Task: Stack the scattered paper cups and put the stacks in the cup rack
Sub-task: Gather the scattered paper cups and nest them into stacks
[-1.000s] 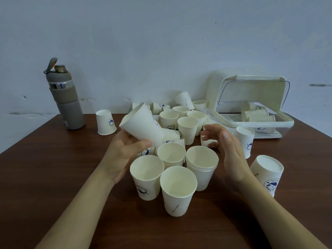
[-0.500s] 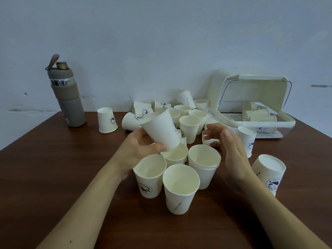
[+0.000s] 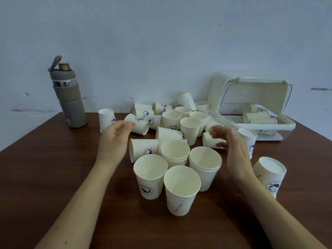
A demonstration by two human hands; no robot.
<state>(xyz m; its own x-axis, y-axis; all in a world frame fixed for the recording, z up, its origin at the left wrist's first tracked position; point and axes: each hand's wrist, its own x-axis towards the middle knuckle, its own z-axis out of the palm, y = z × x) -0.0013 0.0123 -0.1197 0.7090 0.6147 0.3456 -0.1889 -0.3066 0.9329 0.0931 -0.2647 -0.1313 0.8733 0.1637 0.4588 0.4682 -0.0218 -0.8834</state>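
Several white paper cups with a blue whale logo are scattered mid-table, some upright, some on their sides. Two short stacks stand upright near the front: one at the centre and one to its right. My left hand hovers empty, fingers loosely curled, beside a cup lying on its side. My right hand is held edge-on with relaxed fingers, just right of the stacks and in front of a lying cup. The white cup rack with its lid raised holds cup stacks lying inside.
A grey water bottle stands at the back left. An upside-down cup stands near it, and two more upside-down cups stand at the right. The wall runs close behind the table. Bare wood shows at the front and left.
My left hand set its tilted cup into the centre stack, let go and drew back to the left, now empty. My right hand stayed almost still.
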